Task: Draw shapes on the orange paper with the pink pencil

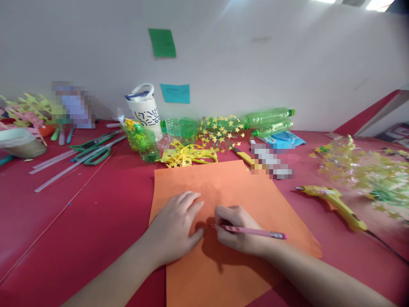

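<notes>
A large orange sheet of paper [217, 183] lies on the red table in front of me. My left hand [175, 226] rests flat on its left part, fingers spread and thumb toward the middle. A pink pencil [258, 232] with a dark pink eraser end is gripped in my right hand [236, 232]. Its tip points left and meets the paper, or comes very close to it, between my two hands. No clear marks can be made out on the sheet. Just beyond the far edge sits a bunch of yellow paper strips and stars [182, 155].
Right of the paper lies a yellow glue gun [338, 204] with its cord, near clear plastic with stars [361, 170]. Green-handled scissors [96, 155] lie left. Behind stand a white tumbler [145, 113] and green bottles [268, 116]; a yellow cutter [244, 157] lies nearby.
</notes>
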The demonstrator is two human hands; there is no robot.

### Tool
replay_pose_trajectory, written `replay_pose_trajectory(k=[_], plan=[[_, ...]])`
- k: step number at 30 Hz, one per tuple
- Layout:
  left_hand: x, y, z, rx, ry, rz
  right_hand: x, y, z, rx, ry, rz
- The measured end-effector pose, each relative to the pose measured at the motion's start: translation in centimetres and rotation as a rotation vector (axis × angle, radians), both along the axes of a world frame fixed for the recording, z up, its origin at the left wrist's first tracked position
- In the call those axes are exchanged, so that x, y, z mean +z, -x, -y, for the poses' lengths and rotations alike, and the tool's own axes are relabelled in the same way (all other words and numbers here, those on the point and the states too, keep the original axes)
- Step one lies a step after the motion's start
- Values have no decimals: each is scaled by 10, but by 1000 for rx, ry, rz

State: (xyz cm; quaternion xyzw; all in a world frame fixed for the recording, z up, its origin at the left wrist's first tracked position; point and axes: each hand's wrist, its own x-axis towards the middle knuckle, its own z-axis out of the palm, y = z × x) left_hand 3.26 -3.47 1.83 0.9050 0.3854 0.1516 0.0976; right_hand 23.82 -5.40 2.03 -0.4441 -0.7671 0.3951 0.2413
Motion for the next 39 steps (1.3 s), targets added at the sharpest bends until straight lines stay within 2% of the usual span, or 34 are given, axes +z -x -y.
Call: replay_pose_trajectory(k=[5, 12, 17, 20, 30, 39], plan=[[1, 0, 3, -22, 17, -69, 0, -1, -1, -20, 64, -43], [-3, 1, 2, -16, -13, -62, -3, -5, -4, -163, 302, -339], [-5, 2, -1, 30, -49, -75, 1, -5, -2, -159, 214, -303], [-4, 1, -1, 44, -55, -91, 3, -5, -1, -137, 232, -243], [-2, 1, 1, 55, 9, -79, -4, -6, -3, -94, 120, -134], [0, 1, 1, 49, 46, -99, -5, -8, -6, -8, 140, -135]])
